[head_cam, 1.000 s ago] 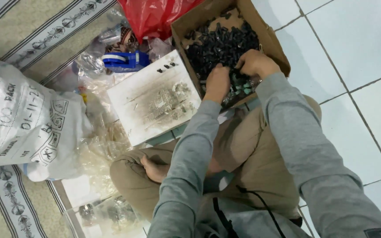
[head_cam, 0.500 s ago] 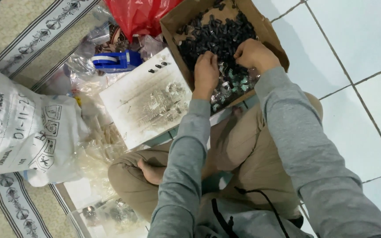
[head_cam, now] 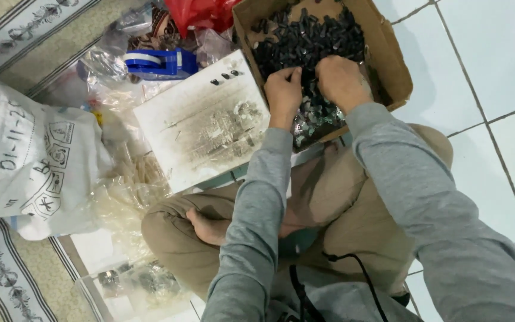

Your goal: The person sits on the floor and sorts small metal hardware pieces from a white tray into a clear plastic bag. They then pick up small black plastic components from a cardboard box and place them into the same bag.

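Observation:
A brown cardboard box (head_cam: 396, 65) on the floor in front of my crossed legs holds a heap of small dark plastic parts (head_cam: 311, 36). Both hands reach into it. My left hand (head_cam: 284, 94) rests palm down on the parts, fingers curled into the heap. My right hand (head_cam: 341, 80) lies beside it, knuckles up, fingers closed among the parts. What each hand grips is hidden under the fingers. Both arms wear grey sleeves.
A white board (head_cam: 201, 128) with three dark parts lies left of the box. A blue tape dispenser (head_cam: 161, 62), a red bag (head_cam: 201, 15) and clear plastic bags (head_cam: 127, 200) surround it. A large white sack (head_cam: 25, 161) sits on the patterned mat at left. White floor tiles (head_cam: 490, 71) lie right.
The view has shifted slightly. Both hands have stayed in the box and moved a little nearer the box's front part, digging in the dark parts.

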